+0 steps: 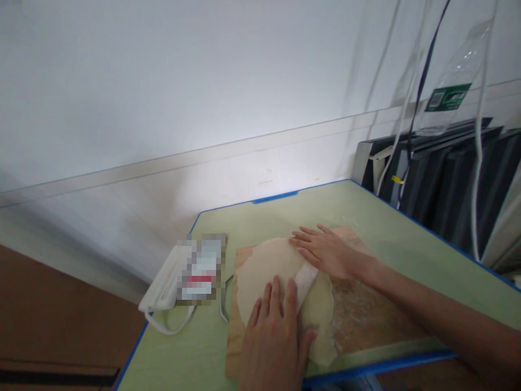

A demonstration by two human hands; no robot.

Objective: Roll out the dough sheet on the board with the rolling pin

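Where the hands (pixel 271 336) (pixel 325 252) rest, dough (pixel 262 266) lies beneath.

The person's left hand (pixel 271 336) is bare, with long, slim, tapering fingers (pixel 275 296), a shorter and thicker thumb (pixel 306 347), and a broad, smooth back that runs down to the lower edge of the view. The right hand (pixel 325 252) is bare too, its fingers likewise slender with narrow, rounded tips, its back narrowing into a slim wrist (pixel 368 267). Beyond that, the right forearm (pixel 439 315) is uncovered as far as the view's edge, smooth in outline and widening steadily away from the wrist, while the finer detail of the nails is blurred.
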